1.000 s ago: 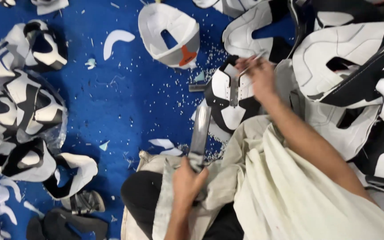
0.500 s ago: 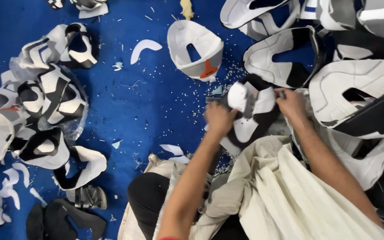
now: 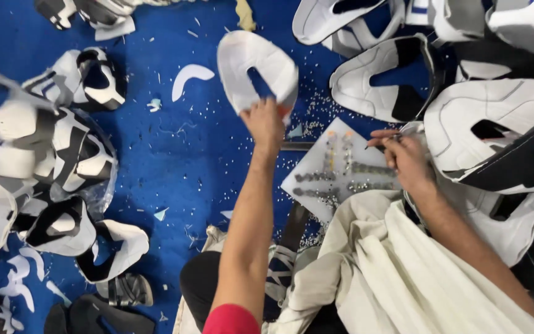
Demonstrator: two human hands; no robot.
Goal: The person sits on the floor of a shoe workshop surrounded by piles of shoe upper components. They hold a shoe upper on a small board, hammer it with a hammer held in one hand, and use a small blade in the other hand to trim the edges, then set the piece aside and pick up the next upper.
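Note:
My left hand (image 3: pixel 266 124) reaches forward over the blue floor (image 3: pixel 174 167) and grips the near edge of a white shoe upper (image 3: pixel 248 65) with a small orange tab. My right hand (image 3: pixel 406 158) rests at the right edge of a grey punching board (image 3: pixel 335 167) scattered with tiny punched dots, pinching a thin dark tool between its fingers. A pale cloth (image 3: pixel 403 278) covers my lap below the board.
Black-and-white shoe uppers lie heaped at the left (image 3: pixel 50 154) and at the right (image 3: pixel 495 130). A white crescent offcut (image 3: pixel 190 77) and small scraps dot the floor. A dark strap (image 3: pixel 295 226) runs under the board toward my knee.
The black-and-white upper that lay on the board is gone, leaving the board bare. My left hand has stretched forward and taken hold of the white upper. The view shifted slightly.

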